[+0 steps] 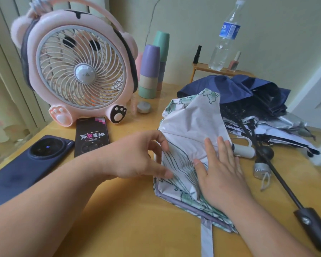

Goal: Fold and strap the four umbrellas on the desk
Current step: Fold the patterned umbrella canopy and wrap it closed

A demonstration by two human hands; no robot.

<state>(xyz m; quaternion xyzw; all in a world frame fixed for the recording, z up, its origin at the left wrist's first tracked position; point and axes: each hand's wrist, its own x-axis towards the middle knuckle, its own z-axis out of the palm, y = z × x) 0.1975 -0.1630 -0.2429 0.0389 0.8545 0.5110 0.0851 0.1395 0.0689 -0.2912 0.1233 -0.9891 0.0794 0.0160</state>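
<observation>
A white umbrella with a green leaf print (190,123) lies loosely collapsed on the wooden desk (133,216), its grey strap (206,238) trailing toward the front edge. My right hand (220,173) presses flat on its canopy with straight fingers. My left hand (137,156) pinches the canopy's left edge between thumb and fingers. Behind lies a navy umbrella (235,89) in a heap. To the right a silver-and-white umbrella (278,127) lies unfolded. A black shaft with a black handle (311,225) runs diagonally to the front right.
A pink bear-shaped fan (78,71) stands at the back left. Two phones (26,167) (92,136) lie in front of it. Stacked pastel cups (149,71) stand behind. A small shelf (220,71) holds a water bottle (224,38) and nail polish.
</observation>
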